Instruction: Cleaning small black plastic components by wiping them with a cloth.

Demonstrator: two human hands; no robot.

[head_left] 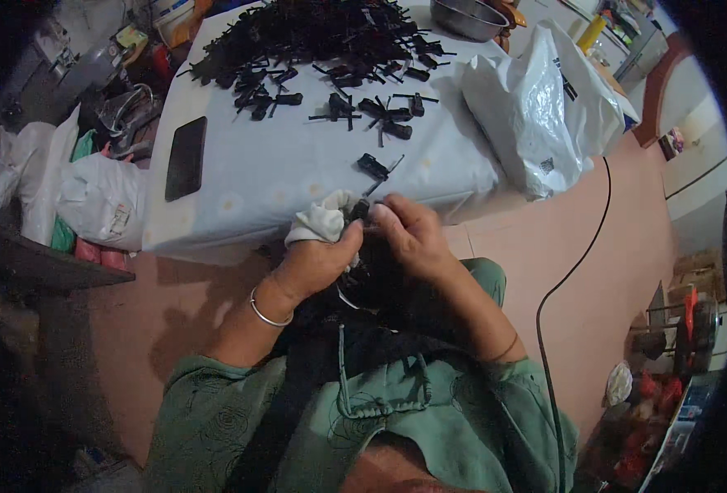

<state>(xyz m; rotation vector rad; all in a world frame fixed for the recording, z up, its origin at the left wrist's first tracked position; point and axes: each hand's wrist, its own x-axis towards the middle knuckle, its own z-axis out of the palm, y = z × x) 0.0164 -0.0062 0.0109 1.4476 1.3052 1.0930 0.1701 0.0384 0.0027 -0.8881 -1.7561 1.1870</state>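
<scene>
"Head view: where was the part [361, 210]?"
"Gripped in the left hand [320, 261] with white cloth [320, 220], by the tabletop's [273, 156] near edge."
"And the right hand [417, 238]?"
"Bunched just right of it; grip unclear. Steady left, light right seemed best."

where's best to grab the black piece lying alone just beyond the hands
Grip the black piece by its blocky body, probably from above and the left: that end looks clear, while thin prongs stick out around its right end.
</scene>
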